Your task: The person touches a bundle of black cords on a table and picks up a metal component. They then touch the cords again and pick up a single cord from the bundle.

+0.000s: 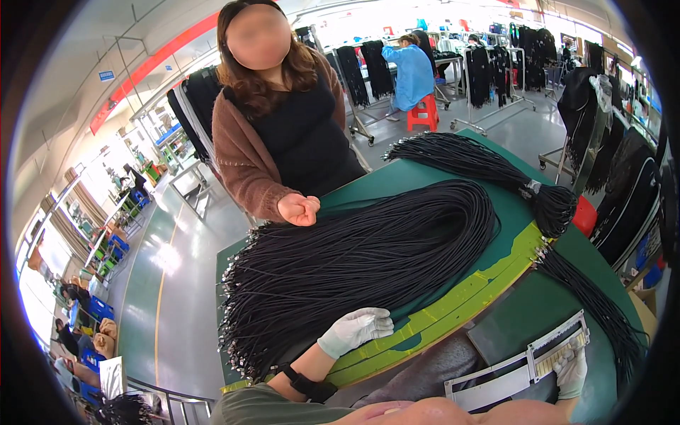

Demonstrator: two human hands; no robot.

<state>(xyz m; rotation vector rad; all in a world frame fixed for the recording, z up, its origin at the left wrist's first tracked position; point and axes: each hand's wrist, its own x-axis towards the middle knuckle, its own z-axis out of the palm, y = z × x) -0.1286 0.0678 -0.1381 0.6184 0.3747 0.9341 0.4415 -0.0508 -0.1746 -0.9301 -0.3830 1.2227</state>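
Left hand (356,330) in a white glove lay flat, fingers together, on the near edge of the big fan of black cords (354,262) covering the green surface (425,177), right hand (571,368) gloved too, closed on a white slotted holder (524,361) right of the cords, a co-worker's fist (299,210) rested at the cords' far side.

Around me a glossy grey-green workshop floor (185,283) reflects bright daylight; metal garment racks of black clothes (496,71) stand beyond; a red plastic stool (423,113) sits nearby.
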